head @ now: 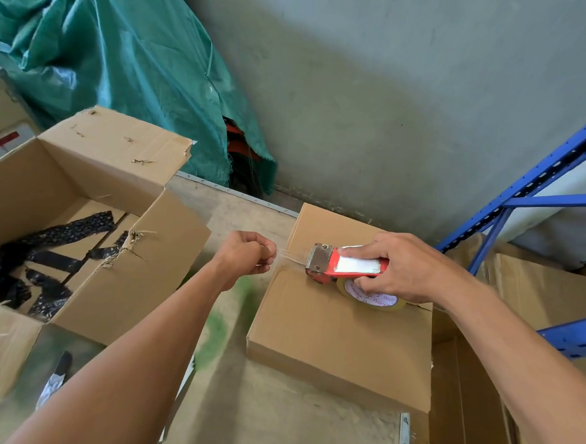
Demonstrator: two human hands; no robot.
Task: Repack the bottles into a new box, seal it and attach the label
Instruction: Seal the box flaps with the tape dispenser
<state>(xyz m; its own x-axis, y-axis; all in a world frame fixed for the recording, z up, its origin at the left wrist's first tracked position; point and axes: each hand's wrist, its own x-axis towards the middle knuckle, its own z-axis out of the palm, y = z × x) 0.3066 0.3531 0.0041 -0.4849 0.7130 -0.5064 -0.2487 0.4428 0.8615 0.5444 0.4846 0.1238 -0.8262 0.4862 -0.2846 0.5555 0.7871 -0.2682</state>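
Right hand (402,266) grips tape dispenser (347,264); left hand (245,253) (fisted) pinches tape (291,254).

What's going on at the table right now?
A person is taping the closed box shut. The right hand grips the red tape dispenser on top of the box, near its seam. The left hand pinches the free end of the clear tape, stretched past the box's left edge. The torn open box beside it holds black wrapping.
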